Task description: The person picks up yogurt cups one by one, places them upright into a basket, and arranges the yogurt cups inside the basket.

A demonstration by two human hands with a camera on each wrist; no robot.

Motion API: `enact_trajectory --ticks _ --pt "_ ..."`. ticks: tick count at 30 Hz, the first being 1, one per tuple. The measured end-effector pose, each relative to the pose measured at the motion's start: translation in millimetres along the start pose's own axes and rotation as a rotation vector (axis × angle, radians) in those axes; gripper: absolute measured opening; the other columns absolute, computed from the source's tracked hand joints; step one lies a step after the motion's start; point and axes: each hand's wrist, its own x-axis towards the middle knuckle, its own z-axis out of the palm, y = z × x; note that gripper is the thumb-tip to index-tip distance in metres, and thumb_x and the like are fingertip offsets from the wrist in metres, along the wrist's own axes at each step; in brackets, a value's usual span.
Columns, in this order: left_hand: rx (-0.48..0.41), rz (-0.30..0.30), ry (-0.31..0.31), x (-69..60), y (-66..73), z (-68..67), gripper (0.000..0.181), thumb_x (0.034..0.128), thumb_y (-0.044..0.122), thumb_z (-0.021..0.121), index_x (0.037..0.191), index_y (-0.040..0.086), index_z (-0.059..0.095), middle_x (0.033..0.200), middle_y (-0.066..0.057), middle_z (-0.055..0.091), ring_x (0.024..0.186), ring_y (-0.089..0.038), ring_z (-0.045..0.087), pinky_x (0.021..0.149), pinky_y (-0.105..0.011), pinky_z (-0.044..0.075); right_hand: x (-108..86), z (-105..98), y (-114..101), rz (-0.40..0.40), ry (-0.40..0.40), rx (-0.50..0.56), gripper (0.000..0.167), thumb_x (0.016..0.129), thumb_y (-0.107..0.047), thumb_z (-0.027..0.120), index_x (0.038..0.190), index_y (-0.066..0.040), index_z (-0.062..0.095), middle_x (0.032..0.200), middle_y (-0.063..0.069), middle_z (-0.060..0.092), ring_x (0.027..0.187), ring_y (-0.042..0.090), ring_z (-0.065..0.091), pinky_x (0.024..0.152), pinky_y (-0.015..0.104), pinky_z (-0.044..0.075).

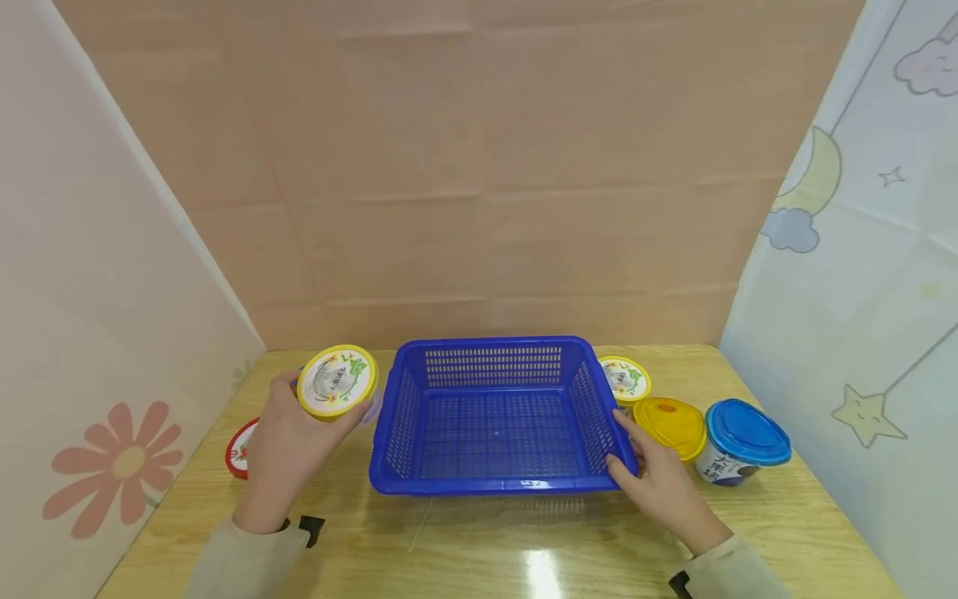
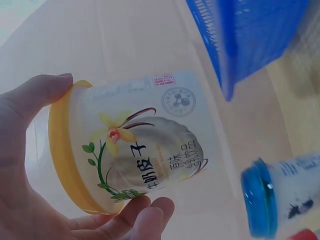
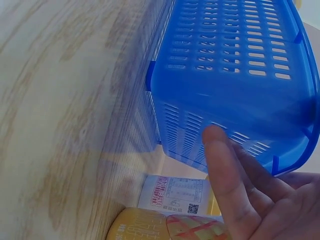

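Note:
My left hand (image 1: pixel 288 445) grips a white tub with a yellow lid (image 1: pixel 337 381), held at the left of the blue plastic basket. In the left wrist view the tub (image 2: pixel 145 145) is tipped on its side, its flower print showing and the fingers around its lid end. My right hand (image 1: pixel 666 491) holds the right rim of the basket (image 1: pixel 486 484). Seen in the right wrist view, its fingers (image 3: pixel 225 175) lie against the basket's slotted outer wall, under the rim. The basket's visible inside holds nothing.
Right of the basket stand another yellow-lidded tub (image 1: pixel 627 379), a yellow tub (image 1: pixel 669 426) and a blue-lidded tub (image 1: pixel 747 433). A red-lidded tub (image 1: pixel 239 449) is partly behind my left wrist. Near it is a blue-capped container (image 2: pixel 260 200). Cloth walls surround the wooden table (image 1: pixel 479 557).

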Motion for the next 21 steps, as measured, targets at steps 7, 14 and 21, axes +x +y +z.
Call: enact_trajectory --ticks 7,14,21 --pt "-0.004 0.032 -0.02 10.2 14.1 6.9 0.104 0.0716 0.068 0.078 0.139 -0.002 0.04 0.119 -0.017 0.062 0.098 -0.035 0.064 0.067 -0.043 0.051 0.1 0.4 0.0 0.014 -0.022 0.019 0.068 0.096 -0.022 0.063 0.156 -0.009 0.033 0.135 0.029 0.058 0.112 0.038 0.066 0.086 0.044 0.058" --pt "-0.035 0.041 -0.108 25.6 27.4 12.4 0.108 0.0719 0.073 0.074 0.142 -0.001 0.038 0.122 -0.017 0.06 0.101 -0.035 0.063 0.07 -0.043 0.051 -0.7 1.4 1.5 0.03 -0.038 0.029 0.068 0.097 -0.024 0.063 0.156 -0.01 0.032 0.136 0.029 0.057 0.113 0.038 0.065 0.087 0.044 0.058" --pt "-0.071 0.011 -0.224 40.0 41.2 23.1 0.113 0.0726 0.074 0.073 0.147 0.001 0.031 0.128 -0.017 0.056 0.104 -0.034 0.062 0.071 -0.04 0.052 1.2 0.3 0.8 0.032 -0.038 0.021 0.069 0.097 -0.023 0.063 0.157 -0.011 0.032 0.136 0.029 0.057 0.112 0.037 0.066 0.086 0.045 0.058"
